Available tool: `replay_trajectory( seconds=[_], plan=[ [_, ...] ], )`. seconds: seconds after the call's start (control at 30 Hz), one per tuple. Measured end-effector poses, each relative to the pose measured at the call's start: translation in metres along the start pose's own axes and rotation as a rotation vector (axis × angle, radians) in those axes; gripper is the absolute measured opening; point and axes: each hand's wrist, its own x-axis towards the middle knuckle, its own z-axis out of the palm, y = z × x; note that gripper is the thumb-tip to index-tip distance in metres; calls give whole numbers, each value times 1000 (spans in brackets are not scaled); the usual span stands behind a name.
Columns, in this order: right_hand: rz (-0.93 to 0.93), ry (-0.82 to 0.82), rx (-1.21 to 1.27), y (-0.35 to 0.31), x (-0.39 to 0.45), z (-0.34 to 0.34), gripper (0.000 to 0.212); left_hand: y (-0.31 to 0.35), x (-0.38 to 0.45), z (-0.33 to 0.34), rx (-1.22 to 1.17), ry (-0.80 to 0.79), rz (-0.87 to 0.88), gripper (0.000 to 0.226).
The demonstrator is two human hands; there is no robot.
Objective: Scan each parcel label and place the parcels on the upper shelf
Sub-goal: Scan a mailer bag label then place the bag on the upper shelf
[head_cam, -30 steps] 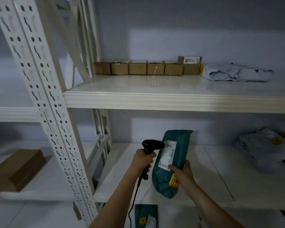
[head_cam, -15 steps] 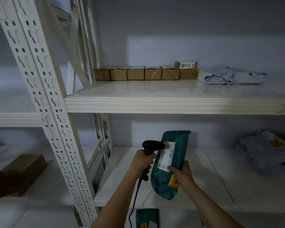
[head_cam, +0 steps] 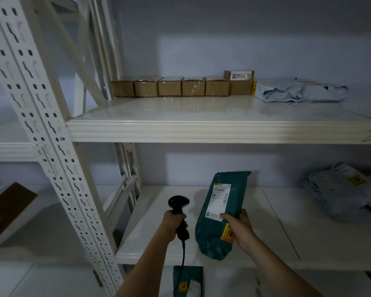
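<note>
My right hand [head_cam: 241, 229] grips a green parcel bag [head_cam: 216, 236] upright above the lower shelf, its white label [head_cam: 220, 201] facing me. My left hand [head_cam: 170, 227] holds a black corded barcode scanner [head_cam: 178, 203] by the handle, a short gap left of the parcel. The upper shelf [head_cam: 201, 116] carries a row of small brown boxes [head_cam: 169, 88] and a grey mailer bag [head_cam: 300, 92] at the back. Another green parcel [head_cam: 187, 281] lies below, partly hidden by the shelf edge.
A white perforated upright post [head_cam: 45, 129] slants down the left side. Grey mailer bags [head_cam: 343, 191] are piled at the right of the lower shelf [head_cam: 276, 232]. A brown cardboard box [head_cam: 7, 209] sits on the neighbouring shelf at far left.
The scanner has pulled away to the left and down from the label, leaving a gap. The parcel stays held upright in my right hand. The view has tilted slightly.
</note>
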Motion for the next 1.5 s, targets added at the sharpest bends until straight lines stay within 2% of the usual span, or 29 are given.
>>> replay_trajectory(
  seconds=[0.07,0.2,0.33,0.6,0.73,0.83,0.93,1.0,1.07,1.1,1.17,1.23,1.3,1.37,1.43,1.47,1.5],
  plan=[
    [51,4,30,3,6,-7,55,-22,10,-4,-2,91,-50,5],
    [167,-3,122,9,12,-23,54,-62,29,-8,78,251,-139,18],
    [250,-8,182,20,23,-40,48,-93,57,-8,141,273,-188,26],
    [305,-63,187,30,45,-59,43,-79,53,19,212,324,-197,16],
    [306,-97,198,26,52,-62,46,-81,53,28,303,367,-199,26],
    [274,-129,198,14,56,-68,44,-83,53,33,457,403,-185,34],
    [242,-155,180,-2,56,-73,41,-70,41,43,545,371,-215,13],
    [223,-170,166,-12,56,-80,39,-59,34,58,634,363,-217,28],
    [205,-194,145,-24,56,-86,39,-42,27,74,704,411,-80,35],
    [195,-207,135,-30,57,-89,40,-33,21,84,692,400,36,32],
    [178,-253,101,-44,55,-93,40,-8,-2,111,477,280,185,25],
    [148,-316,64,-59,48,-98,39,17,-34,138,184,58,142,24],
    [108,-350,35,-71,36,-104,37,34,-57,157,37,-76,94,32],
    [26,-323,17,-83,23,-111,44,41,-76,166,8,-71,161,38],
    [-79,-261,-14,-94,10,-119,69,44,-91,172,15,-38,225,38],
    [-124,-247,-37,-99,1,-124,74,45,-100,175,17,-34,244,38],
    [-161,-246,-50,-104,-11,-129,66,47,-110,180,14,-35,258,37]
  ],
)
